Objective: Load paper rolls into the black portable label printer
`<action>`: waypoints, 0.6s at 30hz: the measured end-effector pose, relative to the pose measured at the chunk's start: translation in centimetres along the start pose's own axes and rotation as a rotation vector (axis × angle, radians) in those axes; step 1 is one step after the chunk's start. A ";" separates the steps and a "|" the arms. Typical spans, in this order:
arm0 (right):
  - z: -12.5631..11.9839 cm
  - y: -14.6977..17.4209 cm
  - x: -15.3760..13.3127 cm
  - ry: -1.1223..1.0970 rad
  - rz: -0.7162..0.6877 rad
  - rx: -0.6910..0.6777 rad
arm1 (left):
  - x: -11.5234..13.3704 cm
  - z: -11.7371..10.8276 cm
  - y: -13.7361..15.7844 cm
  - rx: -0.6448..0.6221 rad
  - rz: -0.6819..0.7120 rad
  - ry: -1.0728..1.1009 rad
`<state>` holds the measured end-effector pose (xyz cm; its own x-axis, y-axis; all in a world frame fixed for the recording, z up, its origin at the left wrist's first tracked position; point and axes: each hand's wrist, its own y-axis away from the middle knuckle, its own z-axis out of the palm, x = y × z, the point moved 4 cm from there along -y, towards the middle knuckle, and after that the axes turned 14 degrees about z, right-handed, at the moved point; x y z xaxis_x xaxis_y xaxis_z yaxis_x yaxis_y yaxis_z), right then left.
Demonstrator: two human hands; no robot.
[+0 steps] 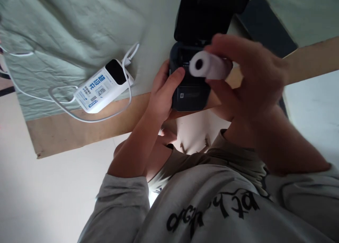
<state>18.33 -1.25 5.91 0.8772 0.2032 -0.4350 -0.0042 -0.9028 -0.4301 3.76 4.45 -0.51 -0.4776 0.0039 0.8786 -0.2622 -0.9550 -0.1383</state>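
Left hand (pixel 164 89) clamped on left side of black device (pixel 192 98), center of frame, thumb over its open compartment. Lid (pixel 203 15) flipped up, top center. Right hand (pixel 256 77), right of center, pinches white roll (pixel 213 66) between thumb and fingers, hollow end facing left; can't tell if roll touches device. Hands apart. White unit (pixel 96 94) with white cable (pixel 91 121) on green cloth (pixel 76 20), left of frame.

Ppr roll (pixel 212 66), matt plstc device (pixel 194 96)
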 end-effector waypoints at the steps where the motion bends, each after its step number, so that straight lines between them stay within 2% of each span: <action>1: 0.5 -0.4 -0.4 0.046 0.038 -0.025 | 0.0 0.0 0.0 0.004 0.005 -0.002; 4: 1.5 -1.3 -0.4 0.095 0.148 -0.048 | -0.1 -0.1 0.1 -0.001 -0.005 0.000; 6: 1.9 -1.6 -0.1 0.089 0.167 -0.063 | -0.2 -0.1 0.0 -0.008 -0.016 0.000; 9: 2.1 -1.7 0.0 0.075 0.092 -0.053 | -0.1 -0.1 0.0 0.001 -0.006 0.010; 14: 1.5 -0.5 -0.2 0.053 0.005 0.090 | 0.3 0.3 0.2 0.012 -0.004 0.001; 18: 2.0 0.9 -0.4 0.048 -0.063 0.020 | -0.1 -0.4 0.1 0.022 0.065 -0.057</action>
<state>17.04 -1.37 4.07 0.8982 0.2406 -0.3678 0.0426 -0.8806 -0.4719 3.49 4.47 -0.80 -0.4442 -0.0743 0.8928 -0.2139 -0.9589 -0.1863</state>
